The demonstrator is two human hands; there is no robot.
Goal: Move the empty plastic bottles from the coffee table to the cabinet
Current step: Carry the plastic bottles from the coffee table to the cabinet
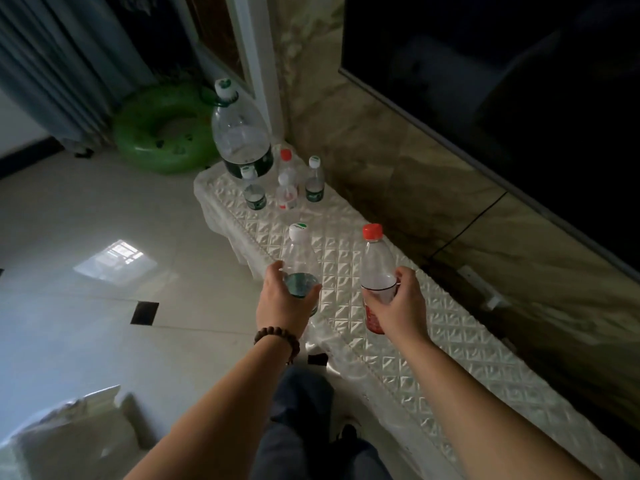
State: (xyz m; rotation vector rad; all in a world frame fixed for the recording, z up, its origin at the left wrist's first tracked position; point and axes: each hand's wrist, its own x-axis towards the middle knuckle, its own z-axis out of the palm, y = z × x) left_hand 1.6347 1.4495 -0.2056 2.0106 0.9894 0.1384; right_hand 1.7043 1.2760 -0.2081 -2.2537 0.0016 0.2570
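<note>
My left hand grips a clear bottle with a white cap around its green-labelled lower part. A clear bottle with a red cap is held upright in my right hand, fingers curled round its red and white label. Both bottles are over the near part of the low cabinet, which is covered with a quilted white cloth. At the cabinet's far end stand a big clear jug and several small bottles: two with white caps, one with a red cap and a spray bottle.
A large dark television hangs on the marble wall above the cabinet, with a cable and a power strip behind it. A green swim ring leans near grey curtains. Pale tiled floor lies to the left; a pale cushion sits bottom left.
</note>
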